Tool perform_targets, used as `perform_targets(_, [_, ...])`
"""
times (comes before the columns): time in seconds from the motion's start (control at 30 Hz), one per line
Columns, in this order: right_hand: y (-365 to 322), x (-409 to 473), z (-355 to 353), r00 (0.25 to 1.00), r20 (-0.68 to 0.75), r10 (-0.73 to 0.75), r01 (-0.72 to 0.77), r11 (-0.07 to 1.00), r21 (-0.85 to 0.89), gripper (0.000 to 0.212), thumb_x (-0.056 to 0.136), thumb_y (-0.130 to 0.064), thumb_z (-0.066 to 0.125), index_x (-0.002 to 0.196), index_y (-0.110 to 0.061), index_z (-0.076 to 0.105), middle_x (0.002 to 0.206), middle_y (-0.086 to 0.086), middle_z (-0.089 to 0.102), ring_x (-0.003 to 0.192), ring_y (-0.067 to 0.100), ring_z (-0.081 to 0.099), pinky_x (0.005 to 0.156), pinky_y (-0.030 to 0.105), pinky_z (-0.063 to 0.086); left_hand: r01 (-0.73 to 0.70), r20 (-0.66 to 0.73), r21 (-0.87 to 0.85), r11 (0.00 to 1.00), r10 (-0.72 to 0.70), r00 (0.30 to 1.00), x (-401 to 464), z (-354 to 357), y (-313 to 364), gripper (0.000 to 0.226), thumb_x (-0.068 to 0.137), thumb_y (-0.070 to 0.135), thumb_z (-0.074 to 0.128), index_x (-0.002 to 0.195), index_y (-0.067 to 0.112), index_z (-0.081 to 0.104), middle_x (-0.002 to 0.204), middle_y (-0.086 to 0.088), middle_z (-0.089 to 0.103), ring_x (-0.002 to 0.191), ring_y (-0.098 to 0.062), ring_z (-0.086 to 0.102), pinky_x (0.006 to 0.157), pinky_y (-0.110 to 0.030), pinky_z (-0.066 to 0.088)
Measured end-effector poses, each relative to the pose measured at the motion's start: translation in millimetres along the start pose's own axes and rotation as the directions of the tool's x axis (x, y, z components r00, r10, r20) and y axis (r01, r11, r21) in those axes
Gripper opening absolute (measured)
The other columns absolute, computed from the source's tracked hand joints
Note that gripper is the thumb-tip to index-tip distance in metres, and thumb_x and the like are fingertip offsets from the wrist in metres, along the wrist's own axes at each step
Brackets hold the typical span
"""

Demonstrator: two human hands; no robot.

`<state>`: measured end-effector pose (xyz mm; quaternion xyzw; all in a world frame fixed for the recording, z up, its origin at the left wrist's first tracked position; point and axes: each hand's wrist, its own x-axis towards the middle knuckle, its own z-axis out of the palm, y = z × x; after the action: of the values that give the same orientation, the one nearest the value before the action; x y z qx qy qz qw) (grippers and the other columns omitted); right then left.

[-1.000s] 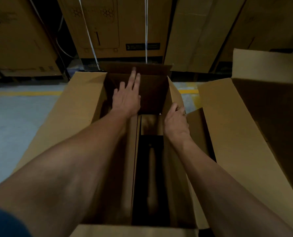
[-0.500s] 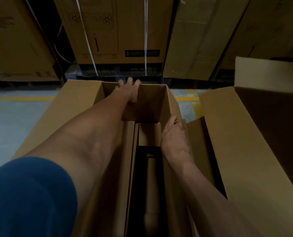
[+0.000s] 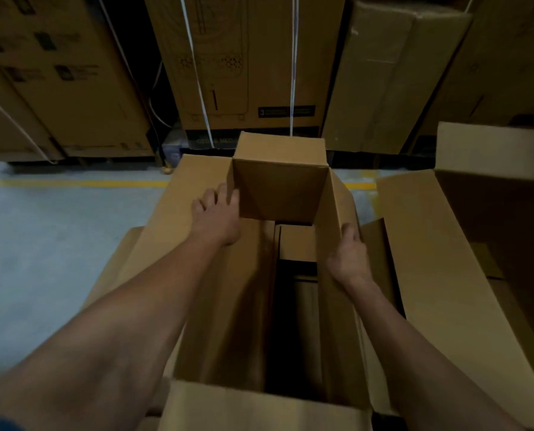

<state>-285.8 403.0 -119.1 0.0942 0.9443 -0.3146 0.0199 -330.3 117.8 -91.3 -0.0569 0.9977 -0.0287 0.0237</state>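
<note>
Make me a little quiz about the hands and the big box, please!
1. True or false: the far end flap of the open cardboard box is raised, not folded flat.
2. What does the right hand grip? A) a white strap B) the box's right side wall C) a bottle
3. Fill in: the line painted on the floor is ____.
Key: 1 true; 2 B; 3 yellow.
</note>
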Motion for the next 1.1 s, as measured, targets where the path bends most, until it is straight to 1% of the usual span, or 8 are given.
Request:
perform_targets(0.23, [12.2, -85.6, -2.6, 0.997, 0.056, 0.047, -0.048, 0.999, 0.010, 0.070, 0.090, -0.005, 0.070, 0.150, -0.009, 0.034, 0.144, 0.024, 0.053, 0.122, 0.046, 0.060, 0.100, 0.053, 0.057, 0.164, 0.116, -0.199, 0.966, -0.143, 0.983, -133.9, 11.5, -27.2, 0.105, 0.096, 0.004, 0.063, 0.168, 0.028, -0.011, 0.176, -0.005, -0.010, 0.161, -0.040, 0.003, 0.124, -0.067, 0.025])
perform_targets(0.4, [12.7, -138.6, -16.5, 0.991, 0.092, 0.094, -0.095, 0.995, 0.002, 0.079, 0.095, -0.006, 0.064, 0.162, -0.015, 0.023, 0.152, 0.023, 0.047, 0.128, 0.045, 0.056, 0.102, 0.049, 0.055, 0.301, 0.224, -0.266, 0.916, -0.245, 0.943, -201.9, 11.3, -24.8, 0.110, 0.096, 0.006, 0.065, 0.164, 0.039, -0.015, 0.177, 0.000, -0.006, 0.158, -0.043, 0.016, 0.109, -0.069, 0.042])
perform_targets(0.47, [11.2, -153.8, -21.4, 0.990, 0.093, 0.110, -0.111, 0.994, 0.007, 0.077, 0.098, -0.006, 0.060, 0.164, -0.016, 0.021, 0.151, 0.023, 0.048, 0.128, 0.044, 0.056, 0.102, 0.047, 0.054, 0.341, 0.240, -0.272, 0.900, -0.279, 0.930, -224.3, 10.2, -26.0, 0.110, 0.096, 0.010, 0.067, 0.162, 0.042, -0.014, 0.176, -0.005, 0.005, 0.153, -0.045, 0.027, 0.104, -0.068, 0.047])
perform_targets(0.57, [8.0, -169.2, -22.2, 0.987, 0.105, 0.122, -0.125, 0.992, 0.020, 0.077, 0.102, -0.004, 0.054, 0.168, -0.020, 0.018, 0.142, 0.024, 0.056, 0.121, 0.041, 0.062, 0.098, 0.045, 0.056, 0.335, 0.189, -0.296, 0.895, -0.288, 0.939, -245.4, 15.5, -30.5, 0.103, 0.097, 0.013, 0.067, 0.164, 0.039, -0.007, 0.156, -0.015, 0.043, 0.127, -0.037, 0.057, 0.097, -0.056, 0.057])
perform_targets(0.67, [2.4, -172.6, -27.1, 0.986, 0.109, 0.124, -0.133, 0.987, 0.085, 0.075, 0.102, -0.001, 0.053, 0.167, -0.022, 0.023, 0.132, 0.021, 0.063, 0.114, 0.038, 0.067, 0.094, 0.043, 0.060, 0.342, 0.174, -0.383, 0.858, -0.296, 0.939, -251.7, 9.7, -33.6, 0.099, 0.100, 0.013, 0.066, 0.167, 0.037, -0.003, 0.128, -0.011, 0.063, 0.103, -0.026, 0.067, 0.082, -0.043, 0.062])
perform_targets(0.83, [-10.0, -169.9, -51.0, 0.991, 0.108, 0.085, -0.097, 0.989, 0.113, 0.064, 0.101, 0.001, 0.054, 0.160, -0.018, 0.039, 0.127, 0.019, 0.066, 0.095, 0.029, 0.063, 0.084, 0.032, 0.055, 0.302, 0.144, -0.470, 0.830, -0.265, 0.953, -253.2, -30.2, -36.7, 0.090, 0.101, 0.012, 0.066, 0.168, 0.036, 0.010, 0.130, -0.012, 0.065, 0.110, -0.028, 0.067, 0.094, -0.046, 0.058])
perform_targets(1.0, [-36.0, -174.4, -93.5, 0.998, 0.049, 0.026, -0.032, 0.992, 0.125, 0.058, 0.100, 0.000, 0.055, 0.154, -0.017, 0.045, 0.128, 0.019, 0.067, 0.102, 0.035, 0.067, 0.080, 0.031, 0.053, 0.262, 0.092, -0.541, 0.799, -0.254, 0.963, -257.8, -87.4, -37.1, 0.086, 0.103, 0.009, 0.062, 0.168, 0.036, 0.012, 0.131, -0.015, 0.062, 0.096, -0.023, 0.060, 0.092, -0.044, 0.056])
perform_targets(1.1, [-53.8, -179.8, -124.1, 1.000, 0.008, 0.005, -0.006, 0.990, 0.142, 0.056, 0.100, -0.001, 0.053, 0.152, -0.017, 0.046, 0.128, 0.020, 0.066, 0.109, 0.038, 0.067, 0.089, 0.037, 0.056, 0.234, 0.038, -0.601, 0.764, -0.265, 0.963, -258.6, -119.9, -38.4, 0.085, 0.103, 0.006, 0.060, 0.168, 0.036, 0.014, 0.126, -0.013, 0.060, 0.093, -0.023, 0.057, 0.091, -0.045, 0.056])
